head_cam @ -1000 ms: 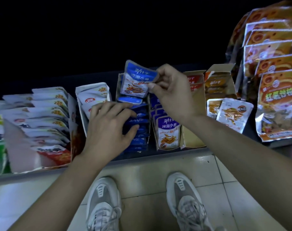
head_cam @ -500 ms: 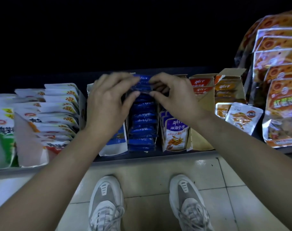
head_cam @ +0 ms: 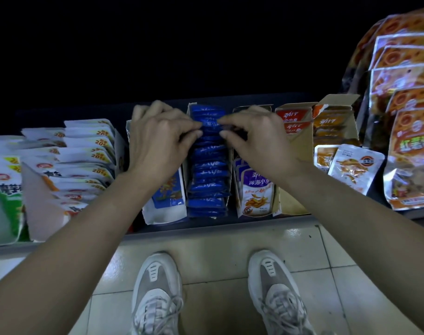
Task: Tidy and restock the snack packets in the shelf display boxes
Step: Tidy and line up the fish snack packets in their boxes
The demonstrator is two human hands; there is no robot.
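A row of blue snack packets [head_cam: 209, 175] stands packed in a narrow display box at the middle of the shelf. My left hand [head_cam: 157, 143] and my right hand [head_cam: 256, 141] hover over the back half of that row, fingertips of both pinching the top edges of the same blue packet [head_cam: 209, 123]. A box of purple packets [head_cam: 255, 192] sits just right of the row, partly under my right wrist. A white and blue packet box [head_cam: 167, 201] stands to the left, below my left wrist.
White packets with "20%" labels [head_cam: 85, 151] fill the left of the shelf. Open red [head_cam: 294, 122] and orange [head_cam: 331, 122] boxes stand at right, a loose pale packet [head_cam: 353, 168] in front, large orange bags [head_cam: 411, 151] beyond. My shoes [head_cam: 157, 293] stand on the tiled floor.
A second ago my right hand held a blue packet up over the box while the left pressed the row. The packet now sits in the row and both hands pinch its top.
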